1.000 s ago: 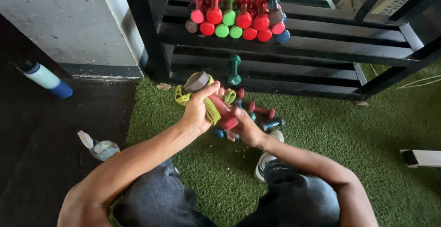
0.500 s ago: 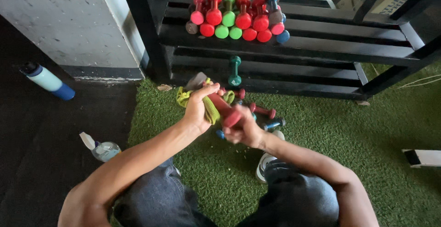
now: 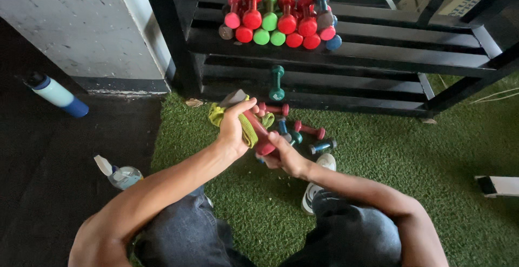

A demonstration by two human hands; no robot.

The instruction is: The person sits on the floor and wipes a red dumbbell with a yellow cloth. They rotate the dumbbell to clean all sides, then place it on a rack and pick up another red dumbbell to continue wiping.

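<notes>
My left hand (image 3: 233,129) holds a yellow-green cloth (image 3: 250,130) wrapped against a small red dumbbell (image 3: 258,133). My right hand (image 3: 288,156) grips the lower end of that red dumbbell from below. Both hands hover over green artificial turf (image 3: 378,159), just above a few loose small dumbbells (image 3: 309,130) in red, teal and dark blue. A black rack (image 3: 378,56) stands behind, with a stacked pile of red and green dumbbells (image 3: 281,21) on its upper shelf and one teal dumbbell (image 3: 277,82) upright on the lower shelf.
A spray bottle (image 3: 120,174) lies on the dark floor at my left knee. A white and blue water bottle (image 3: 54,94) lies by the pale wall. My white shoe (image 3: 318,183) rests on the turf. A white object (image 3: 497,186) sits at the right edge.
The red dumbbell has turned slightly between my hands, and the cloth in my left hand has slid along it. My arms stay in the same place.
</notes>
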